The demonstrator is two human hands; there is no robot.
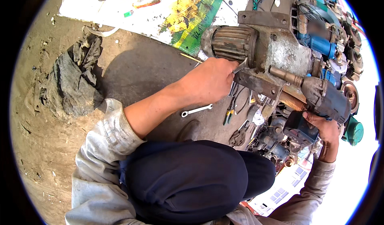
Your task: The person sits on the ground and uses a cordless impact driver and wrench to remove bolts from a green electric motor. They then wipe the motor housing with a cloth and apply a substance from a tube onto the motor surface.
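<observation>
My left hand [214, 81] is closed around a grey metal spanner [241, 66], its end against the flange of a dirty finned electric motor [234, 43]. Most of the spanner is hidden in the fist. The motor is joined to a worn grey gearbox housing [286, 51] with a drilled mounting foot [258, 85]. At the right, my right hand [323, 127] grips a dark cordless impact wrench [328, 99] by its handle, above a black battery [300, 128]. Its long socket [286, 76] points left at the housing; whether it sits on a bolt, I cannot tell.
A combination spanner [197, 110] and pliers [229, 112] lie on the ground nearer me. A dark rag [74, 79] is at the left. Behind the motor lies a paint-stained white and green board [148, 15]. Blue motors [322, 45] and parts crowd the right.
</observation>
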